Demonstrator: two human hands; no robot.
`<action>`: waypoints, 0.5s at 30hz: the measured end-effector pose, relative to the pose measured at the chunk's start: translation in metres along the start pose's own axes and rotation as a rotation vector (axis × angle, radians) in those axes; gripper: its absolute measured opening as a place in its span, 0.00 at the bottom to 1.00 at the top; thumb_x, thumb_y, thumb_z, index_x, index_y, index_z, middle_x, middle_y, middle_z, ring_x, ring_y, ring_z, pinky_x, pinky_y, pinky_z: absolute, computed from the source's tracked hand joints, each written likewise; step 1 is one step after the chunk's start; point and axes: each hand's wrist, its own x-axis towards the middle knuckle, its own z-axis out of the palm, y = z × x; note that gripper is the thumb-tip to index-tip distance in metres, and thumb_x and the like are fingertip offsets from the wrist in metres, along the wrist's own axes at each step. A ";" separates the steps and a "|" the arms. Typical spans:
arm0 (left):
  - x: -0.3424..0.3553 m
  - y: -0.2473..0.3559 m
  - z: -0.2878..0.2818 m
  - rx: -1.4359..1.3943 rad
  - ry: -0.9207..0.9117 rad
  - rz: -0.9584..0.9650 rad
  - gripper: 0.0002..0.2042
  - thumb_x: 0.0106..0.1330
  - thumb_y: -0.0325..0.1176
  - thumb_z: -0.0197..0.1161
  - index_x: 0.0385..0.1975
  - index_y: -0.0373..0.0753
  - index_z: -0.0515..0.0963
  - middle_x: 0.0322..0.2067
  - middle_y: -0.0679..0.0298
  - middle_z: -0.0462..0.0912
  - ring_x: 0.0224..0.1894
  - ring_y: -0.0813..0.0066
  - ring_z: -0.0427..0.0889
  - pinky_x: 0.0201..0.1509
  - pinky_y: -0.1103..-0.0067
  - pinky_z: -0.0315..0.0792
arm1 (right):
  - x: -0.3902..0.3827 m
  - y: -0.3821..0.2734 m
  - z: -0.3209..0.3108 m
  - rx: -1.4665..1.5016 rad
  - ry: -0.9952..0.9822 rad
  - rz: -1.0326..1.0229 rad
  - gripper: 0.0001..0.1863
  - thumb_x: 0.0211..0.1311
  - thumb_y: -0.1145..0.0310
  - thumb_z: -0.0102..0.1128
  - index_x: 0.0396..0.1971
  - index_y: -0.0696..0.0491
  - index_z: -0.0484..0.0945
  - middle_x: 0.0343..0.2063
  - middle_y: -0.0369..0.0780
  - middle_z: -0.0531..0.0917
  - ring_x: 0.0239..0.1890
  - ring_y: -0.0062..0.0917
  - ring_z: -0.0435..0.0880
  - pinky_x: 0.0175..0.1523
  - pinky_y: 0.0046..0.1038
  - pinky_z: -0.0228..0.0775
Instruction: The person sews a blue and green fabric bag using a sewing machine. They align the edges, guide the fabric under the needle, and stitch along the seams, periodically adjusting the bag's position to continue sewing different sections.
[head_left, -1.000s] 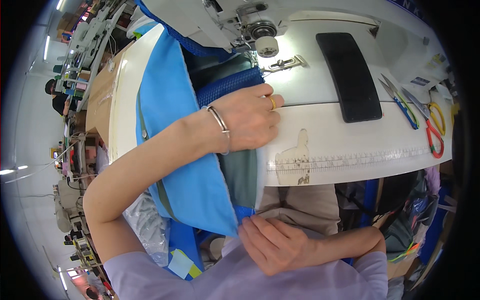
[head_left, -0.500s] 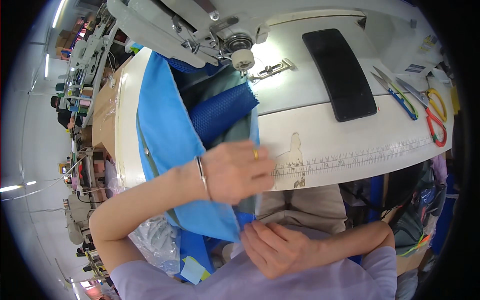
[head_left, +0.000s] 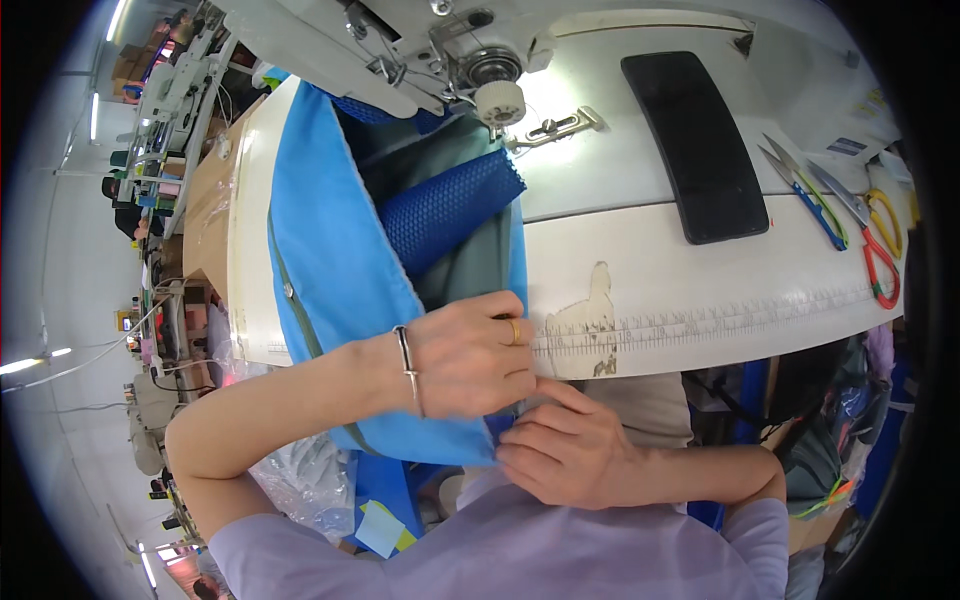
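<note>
A light blue fabric piece (head_left: pixel 330 230) with a grey-green lining and dark blue mesh (head_left: pixel 450 215) lies at the left of the sewing table, its far end beside the needle of a white sewing machine (head_left: pixel 497 100). Across its near edge, my left hand (head_left: pixel 470 355), with a ring and a bracelet, is closed on the fabric, fingers curled and their tips hidden. Just below, my right hand (head_left: pixel 565 440) is closed at the fabric's near corner above my lap, its index finger reaching up to the left hand. A zipper-like dark strip (head_left: pixel 290 290) runs down the outer side of the fabric.
A black phone (head_left: pixel 695 150) lies on the table at right. Beyond it are thread snips (head_left: pixel 815 205) and red-and-yellow-handled scissors (head_left: pixel 870 230). A printed ruler strip (head_left: pixel 700 325) follows the table's front edge. Clear plastic wrap (head_left: pixel 305 490) hangs at lower left.
My right hand has moved up and slightly right, closer to the left hand, its index finger now touching it. The left hand has shifted slightly, still on the fabric's near edge.
</note>
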 end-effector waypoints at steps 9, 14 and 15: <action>0.013 -0.054 -0.015 0.409 0.058 0.007 0.06 0.43 0.32 0.61 0.19 0.41 0.72 0.25 0.67 0.71 0.38 0.65 0.78 0.59 0.64 0.76 | 0.010 -0.008 -0.004 0.056 -0.126 0.040 0.08 0.42 0.70 0.63 0.20 0.54 0.72 0.24 0.38 0.68 0.31 0.30 0.71 0.52 0.37 0.74; 0.028 -0.090 -0.032 0.693 -0.093 -0.017 0.04 0.48 0.32 0.62 0.21 0.42 0.75 0.25 0.67 0.73 0.44 0.65 0.79 0.71 0.60 0.67 | 0.019 -0.011 -0.011 -0.022 -0.198 -0.017 0.07 0.43 0.70 0.62 0.20 0.55 0.72 0.25 0.39 0.69 0.33 0.30 0.72 0.52 0.37 0.73; 0.032 -0.088 -0.031 0.767 -0.131 0.027 0.03 0.49 0.31 0.61 0.22 0.43 0.75 0.25 0.67 0.74 0.44 0.65 0.79 0.72 0.59 0.66 | 0.019 -0.009 -0.013 -0.017 -0.211 -0.014 0.08 0.43 0.70 0.62 0.20 0.55 0.72 0.25 0.39 0.69 0.33 0.30 0.71 0.52 0.37 0.73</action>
